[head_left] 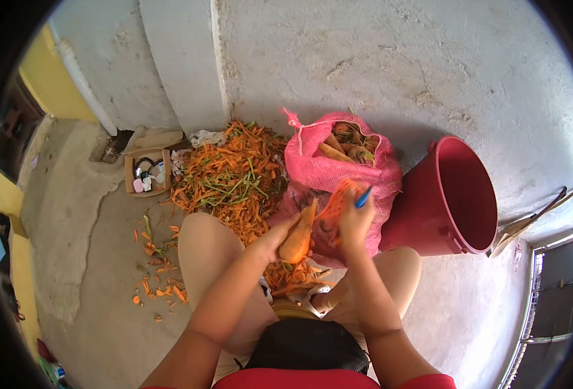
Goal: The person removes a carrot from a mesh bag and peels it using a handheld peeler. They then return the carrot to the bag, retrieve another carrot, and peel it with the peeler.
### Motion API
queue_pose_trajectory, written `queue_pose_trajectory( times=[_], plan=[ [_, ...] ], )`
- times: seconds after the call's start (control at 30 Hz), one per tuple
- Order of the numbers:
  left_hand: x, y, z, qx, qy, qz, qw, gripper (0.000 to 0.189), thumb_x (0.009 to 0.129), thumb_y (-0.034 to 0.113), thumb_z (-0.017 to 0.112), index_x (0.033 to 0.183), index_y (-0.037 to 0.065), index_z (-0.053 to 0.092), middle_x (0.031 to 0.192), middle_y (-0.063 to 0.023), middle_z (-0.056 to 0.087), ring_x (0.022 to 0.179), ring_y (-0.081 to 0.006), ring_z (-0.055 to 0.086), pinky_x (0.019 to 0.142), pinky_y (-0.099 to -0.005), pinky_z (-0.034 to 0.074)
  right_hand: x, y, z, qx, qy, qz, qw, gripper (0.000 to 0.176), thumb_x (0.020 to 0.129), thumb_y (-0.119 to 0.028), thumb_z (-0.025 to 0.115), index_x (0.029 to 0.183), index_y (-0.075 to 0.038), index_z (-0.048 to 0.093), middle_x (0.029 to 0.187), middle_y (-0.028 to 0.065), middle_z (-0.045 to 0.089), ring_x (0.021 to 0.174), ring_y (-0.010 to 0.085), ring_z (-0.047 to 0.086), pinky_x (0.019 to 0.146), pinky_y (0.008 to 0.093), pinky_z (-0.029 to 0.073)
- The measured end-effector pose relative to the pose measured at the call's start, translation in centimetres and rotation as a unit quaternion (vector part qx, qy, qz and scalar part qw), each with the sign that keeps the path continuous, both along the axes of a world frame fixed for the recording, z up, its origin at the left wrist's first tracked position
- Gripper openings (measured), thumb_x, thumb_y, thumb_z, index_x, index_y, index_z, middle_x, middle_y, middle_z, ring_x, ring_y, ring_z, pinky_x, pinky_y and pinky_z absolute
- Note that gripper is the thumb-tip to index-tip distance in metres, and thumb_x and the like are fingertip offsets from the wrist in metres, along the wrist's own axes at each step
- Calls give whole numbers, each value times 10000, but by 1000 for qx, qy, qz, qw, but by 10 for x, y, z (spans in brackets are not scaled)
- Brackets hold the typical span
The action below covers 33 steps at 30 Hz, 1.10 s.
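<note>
A large peeled-looking carrot [296, 243] is in my left hand [275, 240], its narrow end tilted up and away from me. My right hand [356, 220] is closed round a blue-handled tool [363, 197], just right of the carrot. An orange patch beside the right fingers is blurred, and the tool's working end cannot be made out. Past my hands, a pink woven sack [338, 172] stands open with unpeeled carrots [348, 142] in its mouth. Orange peelings [234, 175] mixed with green stalks are heaped on the floor before my knees.
A tall red bin [422, 201] leans right of the sack. Left of the heap sits a small cardboard box [147, 172] with cables and small items. Scraps [163, 266] lie scattered near my left knee. A grey wall [390, 58] rises behind.
</note>
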State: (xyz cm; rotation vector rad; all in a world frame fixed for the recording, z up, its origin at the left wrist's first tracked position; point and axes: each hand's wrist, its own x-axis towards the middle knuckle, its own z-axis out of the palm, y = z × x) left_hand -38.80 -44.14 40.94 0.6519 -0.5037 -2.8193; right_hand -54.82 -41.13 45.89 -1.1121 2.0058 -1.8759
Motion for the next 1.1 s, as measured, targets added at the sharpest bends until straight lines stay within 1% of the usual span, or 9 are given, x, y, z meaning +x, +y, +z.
queue_pose_trajectory(
  times=[0.03, 0.17, 0.3, 0.4, 0.53, 0.63, 0.77, 0.9, 1.1],
  plan=[
    [-1, 0, -6, 17, 33, 4, 999, 412, 865, 415, 384, 1043, 58, 488, 909, -87, 578, 719, -182, 591, 574, -350, 512, 22, 7, 12, 0, -55, 55, 997, 109, 801, -87, 530, 755, -6, 474, 570, 52, 427, 535, 104, 356, 485, 278, 342],
    [-1, 9, 12, 23, 4, 86, 996, 299, 876, 293, 407, 1046, 66, 501, 950, -68, 585, 802, -161, 592, 707, -293, 489, 60, 24, 10, 36, 37, 115, 992, 123, 797, -77, 542, 881, 5, 505, 628, 60, 479, 563, 97, 425, 520, 246, 378],
    [-5, 13, 31, -28, -125, 95, 987, 268, 873, 240, 415, 1051, 59, 502, 963, -70, 584, 815, -154, 591, 697, -299, 492, 53, 24, 10, 96, 92, 100, 986, 134, 783, -92, 556, 862, 6, 509, 610, 78, 480, 532, 128, 415, 512, 278, 380],
    [-9, 7, 9, -30, -75, 67, 994, 306, 878, 292, 404, 1028, 44, 504, 881, -90, 595, 751, -170, 597, 664, -295, 493, 35, 13, -10, 114, 116, 51, 985, 132, 779, -101, 561, 841, 7, 518, 575, 88, 468, 511, 146, 417, 489, 298, 372],
    [8, 11, 14, -81, -33, -117, 989, 453, 890, 419, 302, 1005, 22, 488, 751, -102, 568, 616, -198, 582, 607, -310, 501, -37, -17, -22, 158, 129, -126, 971, 206, 792, -180, 561, 728, 6, 500, 535, 87, 455, 480, 163, 417, 468, 325, 357],
    [5, 13, 14, -95, 55, -107, 988, 456, 886, 430, 309, 1007, 31, 494, 788, -96, 570, 641, -186, 579, 615, -317, 499, -69, -20, -27, 140, 83, -159, 974, 227, 792, -183, 558, 693, 6, 483, 525, 73, 444, 475, 143, 418, 454, 313, 348],
    [-5, 12, 12, -14, -146, 15, 989, 483, 834, 490, 396, 974, 43, 515, 772, -111, 572, 649, -199, 574, 606, -322, 498, -49, -13, -13, 110, 40, -95, 989, 162, 798, -158, 543, 759, -8, 496, 544, 97, 447, 478, 182, 409, 483, 323, 364],
    [-7, 4, -16, -24, -22, 22, 999, 400, 862, 410, 405, 982, 44, 516, 851, -83, 575, 696, -178, 581, 613, -311, 504, 15, 5, 2, 15, -21, 51, 998, 115, 800, -111, 536, 807, 0, 504, 558, 54, 411, 520, 102, 368, 473, 271, 343],
    [-10, 9, 0, -29, -96, 94, 990, 360, 884, 377, 360, 1042, 80, 489, 909, -41, 583, 769, -139, 588, 649, -272, 496, 54, 28, 2, 91, 71, 78, 990, 122, 806, -85, 535, 902, -16, 509, 635, 89, 513, 540, 152, 457, 530, 254, 385]
  ],
)
